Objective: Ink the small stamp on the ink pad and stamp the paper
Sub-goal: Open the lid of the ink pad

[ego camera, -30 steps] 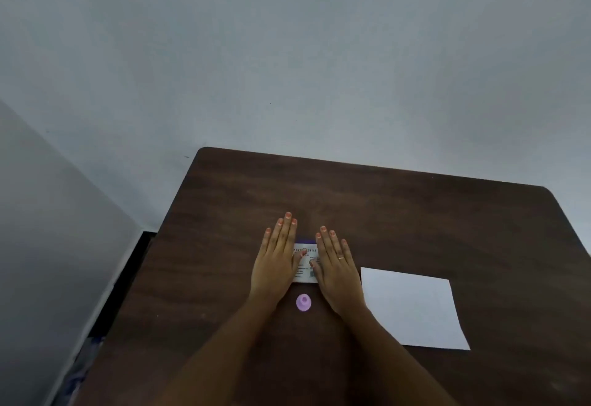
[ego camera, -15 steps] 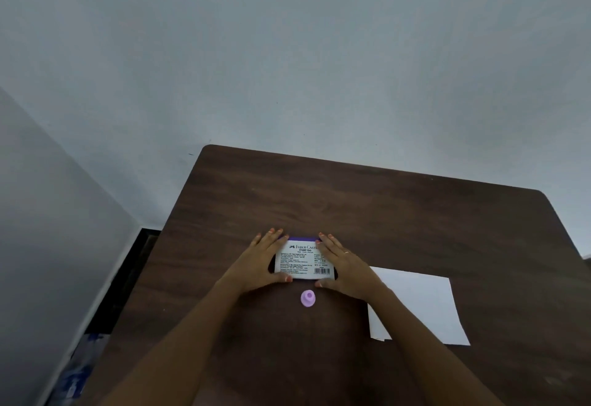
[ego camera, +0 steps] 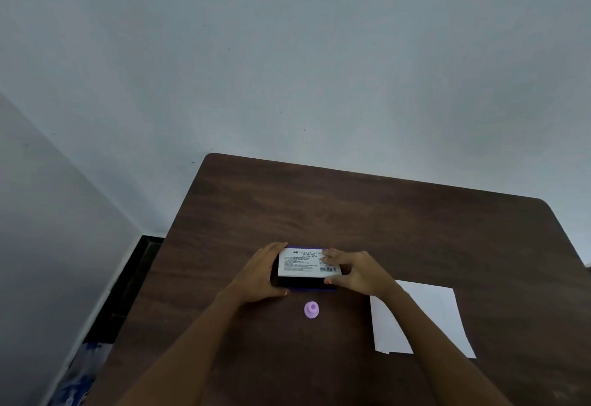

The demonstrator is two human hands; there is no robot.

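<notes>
The ink pad (ego camera: 305, 266) is a flat dark box with a white printed label on its lid, lying mid-table. My left hand (ego camera: 260, 274) grips its left end and my right hand (ego camera: 353, 272) grips its right end. The lid's near edge is raised a little, with a dark gap showing under the label. The small stamp (ego camera: 311, 309), round and lilac, stands on the table just in front of the pad, untouched. The white paper (ego camera: 438, 313) lies to the right, partly covered by my right forearm.
The dark wooden table (ego camera: 399, 213) reaches back to a pale wall, its left edge running beside another wall. A dark gap of floor (ego camera: 134, 277) shows at the left, with something blue (ego camera: 80, 377) down at the lower left.
My hands went from lying flat over the ink pad to holding its two ends. The lid's near edge has lifted slightly. The stamp and paper stay put.
</notes>
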